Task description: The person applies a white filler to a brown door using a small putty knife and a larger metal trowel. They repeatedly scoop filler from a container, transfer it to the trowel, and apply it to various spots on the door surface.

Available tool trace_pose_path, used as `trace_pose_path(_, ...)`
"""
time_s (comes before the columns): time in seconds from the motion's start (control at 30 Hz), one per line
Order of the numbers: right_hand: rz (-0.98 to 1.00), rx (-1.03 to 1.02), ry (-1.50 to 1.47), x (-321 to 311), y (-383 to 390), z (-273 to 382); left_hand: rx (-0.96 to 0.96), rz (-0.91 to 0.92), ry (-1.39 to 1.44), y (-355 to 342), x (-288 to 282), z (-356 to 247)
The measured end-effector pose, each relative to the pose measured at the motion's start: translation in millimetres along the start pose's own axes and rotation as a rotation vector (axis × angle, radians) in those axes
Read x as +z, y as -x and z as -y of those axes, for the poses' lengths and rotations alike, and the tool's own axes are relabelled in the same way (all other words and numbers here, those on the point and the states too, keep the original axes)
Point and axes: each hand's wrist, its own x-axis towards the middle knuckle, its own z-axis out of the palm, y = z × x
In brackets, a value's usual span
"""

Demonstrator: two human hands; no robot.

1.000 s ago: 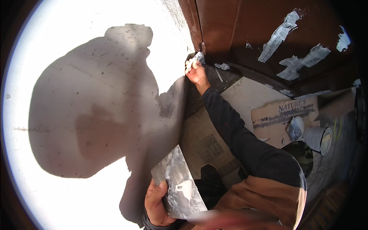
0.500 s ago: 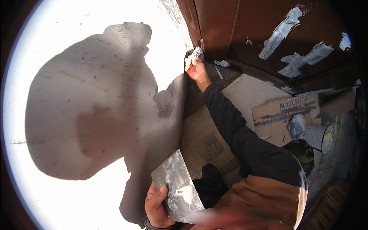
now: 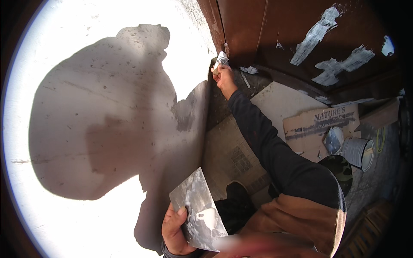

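Observation:
My left hand (image 3: 174, 228), at the bottom centre, grips a square metal plate (image 3: 193, 191) smeared with grey and holding a lump of white putty (image 3: 208, 217). My right hand (image 3: 224, 81) reaches out, fingers closed round a small putty-smeared scraper (image 3: 221, 60), at the low corner where the white wall (image 3: 86, 150) meets the brown door or frame (image 3: 241, 26). Whether the blade touches the surface I cannot tell. White patches (image 3: 314, 36) mark the brown panel. A large shadow covers much of the wall.
Cardboard (image 3: 303, 133) lies on the floor at the right, with an open metal can (image 3: 357, 152), a smeared lid-like piece (image 3: 332, 139) and a yellow loop (image 3: 380, 137) near it. Beside my right arm is a camouflage-patterned item (image 3: 337, 170). Dark wooden slats (image 3: 365, 228) show at the lower right.
My right hand has turned and shifted slightly rightward, the scraper now more upright at the corner. My left hand and plate sit much as before, slightly lower than a second ago.

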Motion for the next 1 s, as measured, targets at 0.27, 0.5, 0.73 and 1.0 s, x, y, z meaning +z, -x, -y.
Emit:
trace_pose_path(0.27, -0.091, -0.629, 0.526, -12.8, 26.5, -5.7, 0.005, -0.001, 0.010, -3.3, -3.9, -0.2)
trace_pose_path(0.5, -0.175, -1.388, 1.259, -10.8, 47.1, 49.9, 0.019, 0.010, 0.012, -5.4, -5.7, -1.3)
trace_pose_path(0.73, -0.158, -1.484, 1.443, 0.5, 37.6, 61.4, 0.010, -0.026, 0.008, -6.0, -7.4, -2.6)
trace_pose_path(1.0, -0.134, -1.501, 1.517, 2.1, 38.1, 64.2, 0.070, -0.086, 0.020, -11.4, -8.8, -2.0)
